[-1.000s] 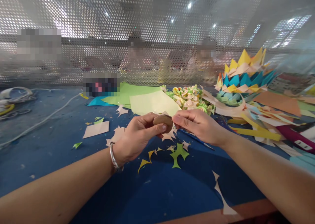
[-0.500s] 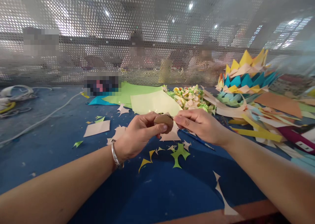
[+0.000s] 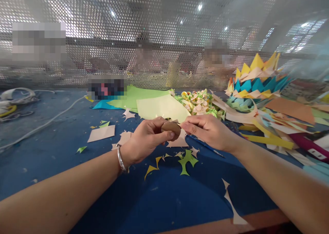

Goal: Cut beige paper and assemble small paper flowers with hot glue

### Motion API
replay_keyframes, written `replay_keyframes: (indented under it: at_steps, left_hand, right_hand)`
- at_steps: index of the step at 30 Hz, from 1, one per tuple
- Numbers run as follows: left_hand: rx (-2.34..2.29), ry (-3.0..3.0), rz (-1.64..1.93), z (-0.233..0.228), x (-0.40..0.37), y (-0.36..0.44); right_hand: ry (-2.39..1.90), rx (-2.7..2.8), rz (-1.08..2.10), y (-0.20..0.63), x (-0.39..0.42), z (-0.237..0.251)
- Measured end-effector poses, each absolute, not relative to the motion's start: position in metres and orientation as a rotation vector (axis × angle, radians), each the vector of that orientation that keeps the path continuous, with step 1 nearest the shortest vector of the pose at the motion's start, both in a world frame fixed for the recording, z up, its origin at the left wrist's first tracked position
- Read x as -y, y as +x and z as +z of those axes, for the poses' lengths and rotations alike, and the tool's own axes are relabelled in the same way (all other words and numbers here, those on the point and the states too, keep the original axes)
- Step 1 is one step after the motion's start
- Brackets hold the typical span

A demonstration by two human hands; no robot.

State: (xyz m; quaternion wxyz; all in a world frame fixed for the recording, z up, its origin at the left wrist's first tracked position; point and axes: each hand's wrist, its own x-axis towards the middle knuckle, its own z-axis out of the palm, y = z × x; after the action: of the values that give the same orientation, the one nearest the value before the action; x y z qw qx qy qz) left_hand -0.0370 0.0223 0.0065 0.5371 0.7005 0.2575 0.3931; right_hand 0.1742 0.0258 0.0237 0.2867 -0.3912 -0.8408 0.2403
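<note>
My left hand (image 3: 146, 139), with a silver bracelet on the wrist, pinches a small round brown paper piece (image 3: 170, 127) between thumb and fingers. My right hand (image 3: 205, 130) meets it from the right, fingertips closed on the piece's right edge. Both hands hover just above the blue table (image 3: 159, 199). A pale peach paper scrap (image 3: 178, 142) lies directly under them, with green (image 3: 187, 160) and yellow (image 3: 151, 170) cut-outs nearer to me.
Light green sheets (image 3: 159, 105) lie behind the hands, next to a heap of small paper flowers (image 3: 199, 103). A stacked pile of folded coloured paper (image 3: 257, 79) and loose strips fill the right. A white cable (image 3: 43, 126) runs at left. People sit beyond a perforated screen.
The hands have stayed together on the brown piece, with only slight finger shifts. The view has barely moved.
</note>
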Motion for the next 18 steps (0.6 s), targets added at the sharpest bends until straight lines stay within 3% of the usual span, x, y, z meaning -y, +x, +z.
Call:
replay_keyframes:
  at_steps: [10, 18]
  left_hand:
    - [-0.639, 1.662, 0.880, 0.007, -0.023, -0.037]
    - [-0.720, 1.686, 0.641, 0.004, -0.014, -0.035]
  right_hand:
    - [-1.069, 2.252, 0.621, 0.175, -0.028, 0.021]
    - [-1.132, 2.184, 0.533, 0.179, -0.036, 0.019]
